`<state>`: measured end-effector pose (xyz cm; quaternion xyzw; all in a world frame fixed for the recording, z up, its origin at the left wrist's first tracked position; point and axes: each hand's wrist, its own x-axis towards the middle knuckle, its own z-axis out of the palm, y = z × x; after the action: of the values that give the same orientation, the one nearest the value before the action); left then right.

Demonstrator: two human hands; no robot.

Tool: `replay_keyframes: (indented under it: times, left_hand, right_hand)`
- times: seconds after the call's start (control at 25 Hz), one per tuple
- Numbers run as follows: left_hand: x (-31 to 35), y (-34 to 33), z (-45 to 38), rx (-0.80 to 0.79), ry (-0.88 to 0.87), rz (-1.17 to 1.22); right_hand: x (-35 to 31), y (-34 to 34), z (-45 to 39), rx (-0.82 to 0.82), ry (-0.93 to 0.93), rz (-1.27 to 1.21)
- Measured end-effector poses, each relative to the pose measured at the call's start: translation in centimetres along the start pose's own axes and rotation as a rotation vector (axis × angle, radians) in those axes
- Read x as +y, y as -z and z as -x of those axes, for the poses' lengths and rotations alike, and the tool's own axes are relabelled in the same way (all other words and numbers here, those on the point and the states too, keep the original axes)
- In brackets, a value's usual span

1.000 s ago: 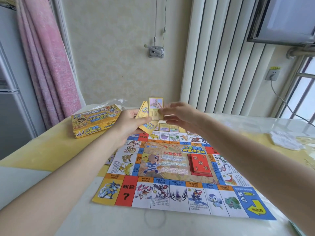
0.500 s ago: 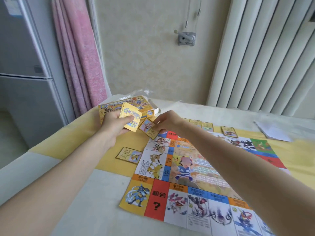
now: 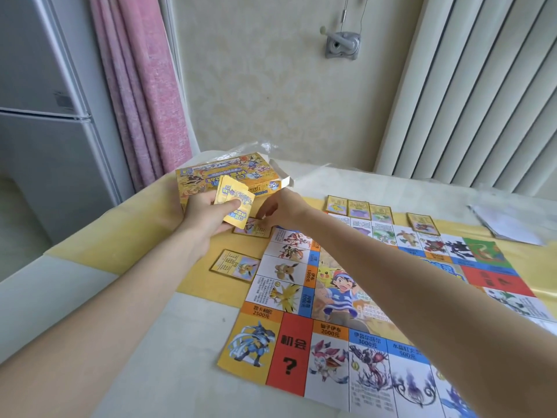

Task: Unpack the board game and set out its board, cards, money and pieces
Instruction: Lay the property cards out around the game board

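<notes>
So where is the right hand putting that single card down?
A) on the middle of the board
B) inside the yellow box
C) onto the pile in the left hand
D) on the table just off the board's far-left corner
D: the right hand touches the card lying on the yellow tablecloth beside the board corner.
</notes>
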<state>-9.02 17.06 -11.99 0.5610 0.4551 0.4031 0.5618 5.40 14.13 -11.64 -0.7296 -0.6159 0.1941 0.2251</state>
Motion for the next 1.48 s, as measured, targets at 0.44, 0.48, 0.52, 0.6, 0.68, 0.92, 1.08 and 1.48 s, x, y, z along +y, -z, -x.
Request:
replay_keyframes:
  times: [0.44,0.48,0.52,0.6,0.68,0.92,1.08,1.48]
  left_hand:
    - [1.5,0.0,1.2,-0.150,0.232,0.297]
    - [1.4,0.1,1.0,-0.135,0.217,0.261]
    - [1.3,0.4,0.9,-0.112,0.191,0.182]
    - [1.1,1.0,0.8,-0.097,0.147,-0.001]
    - [0.9,1.3,0.6,-0.071,0.126,-0.084]
    - [0.7,0.5,0.5,-0.043,0.033,-0.079]
    - [0.4,-0.1,0.8,-0.095,0.093,0.053]
    - [2.5,-3.5,4.4,-0.208,0.110,0.209]
  right_hand:
    - [-1.3,2.2,3.0,0.002,-0.147,-1.052]
    - [-1.3,2.1,3.0,-0.020,-0.160,-0.931]
    - [-1.2,2.2,3.0,-0.008,-0.180,-0.726]
    - [-0.7,2.3,2.4,0.065,-0.176,-0.314]
    - [-0.5,2.1,2.1,0.096,-0.147,-0.180]
    - [-0.5,-0.7,1.5,0.082,-0.159,-0.035]
    - [-0.2,0.8,1.9,0.208,-0.132,-0.207]
    - [1.5,8.1,8.9,0.292,-0.258,-0.750]
